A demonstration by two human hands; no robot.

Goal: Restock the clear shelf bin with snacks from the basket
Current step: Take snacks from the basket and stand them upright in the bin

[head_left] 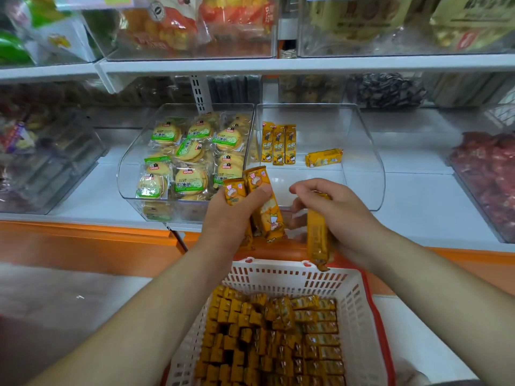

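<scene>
Both hands are raised over the far rim of the basket, in front of the shelf; the left hand (pixel 234 218) grips a small bundle of yellow snack packs (pixel 269 215), thumb across their front and their tops fanned upward; the right hand (pixel 342 215) pinches a single yellow pack (pixel 317 240) in curled fingers, so that it hangs down with its lower end just above the basket rim. Just beyond the hands sits the clear shelf bin (pixel 367 174), its curved front toward the person; three upright packs (pixel 278 143) stand side by side against its back left corner, and one more pack (pixel 323 157) lies on its side a little to their right; most of the bin floor is bare. Below the hands the white basket (pixel 278 270), slotted and red-rimmed, holds many loose yellow packs (pixel 273 338), some in rows and some jumbled. Touching the clear bin on its left is a neighbouring bin (pixel 125 174) piled with round biscuits in green-labelled wrappers; both bins rest on a white shelf (pixel 418 207) with an orange front edge; farther right a bin of red-wrapped goods (pixel 487 168) is blurred; the upper shelf (pixel 306 65) carries more bins of bagged snacks.
</scene>
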